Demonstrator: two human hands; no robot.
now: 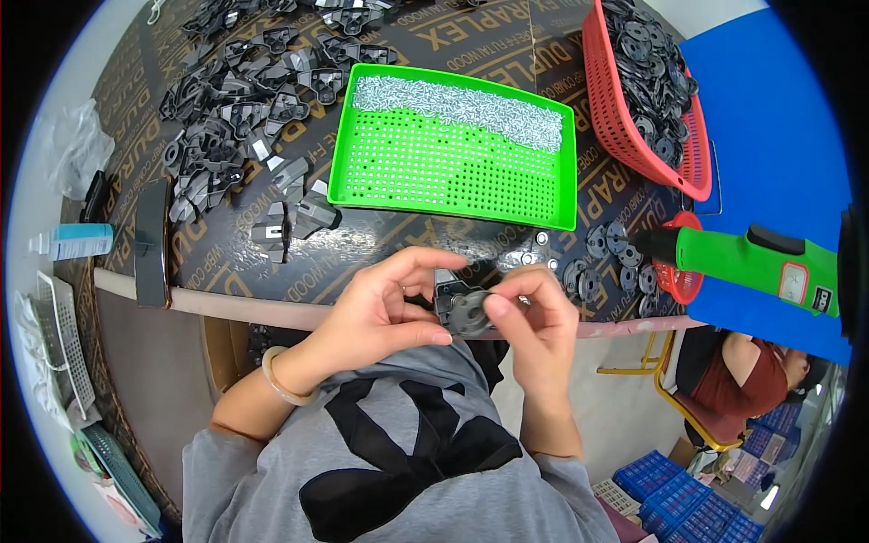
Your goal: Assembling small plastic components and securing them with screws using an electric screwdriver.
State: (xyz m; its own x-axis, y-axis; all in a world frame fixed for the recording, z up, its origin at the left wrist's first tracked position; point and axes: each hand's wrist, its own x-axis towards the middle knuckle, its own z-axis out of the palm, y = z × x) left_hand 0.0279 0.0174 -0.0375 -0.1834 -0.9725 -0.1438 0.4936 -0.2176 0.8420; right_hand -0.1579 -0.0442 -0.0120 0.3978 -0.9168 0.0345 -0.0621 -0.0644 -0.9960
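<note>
Both hands meet in front of my chest, just over the table's near edge. My left hand (385, 303) grips a dark grey plastic housing part (445, 288) between thumb and fingers. Against that part my right hand (539, 321) pinches a round black plastic disc (469, 313); whether the two are joined I cannot tell. Just beyond my hands stands a green perforated tray (453, 215) with small silver screws (462, 104) heaped along its far side. Loose discs (588, 281) lie to the right of my right hand.
Many dark plastic housings (244, 113) cover the far left of the table. A red basket (625, 136) of black discs stands at the far right. A green power screwdriver (751, 262) reaches over a small red basket (685, 281). Another person (747, 380) sits at the right.
</note>
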